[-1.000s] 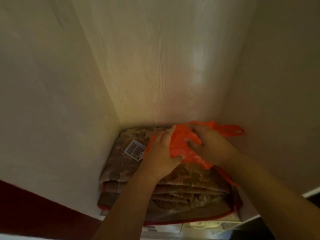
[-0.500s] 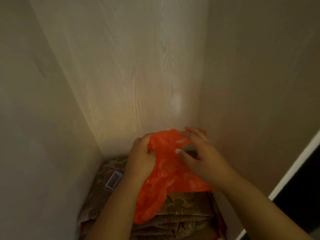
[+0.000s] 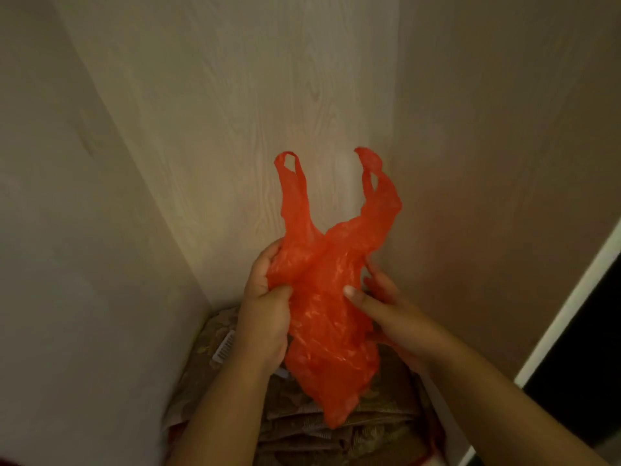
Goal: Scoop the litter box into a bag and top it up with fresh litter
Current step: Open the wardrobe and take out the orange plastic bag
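The left hand point(image 3: 265, 317) grips the left edge of an orange plastic bag point(image 3: 327, 297), thumb curled over the front and fingers wrapped behind. The right hand point(image 3: 386, 311) pinches the bag's right side, thumb pressed on the front film and fingers behind it.

The bag hangs at the centre of the frame, its long axis running up and down: two loop handles point up toward the top, splayed apart, and the crumpled closed bottom tapers down toward the lower centre.

Below the hands, in the lower centre, lies a stack of folded patterned fabric point(image 3: 386, 418) with a barcode label point(image 3: 224, 346) at its left. Pale wood-grain panels point(image 3: 235, 112) close in behind and on both sides.

Half a second ago the bag was a bunched wad low over the fabric; now it is raised and its handles stand free.
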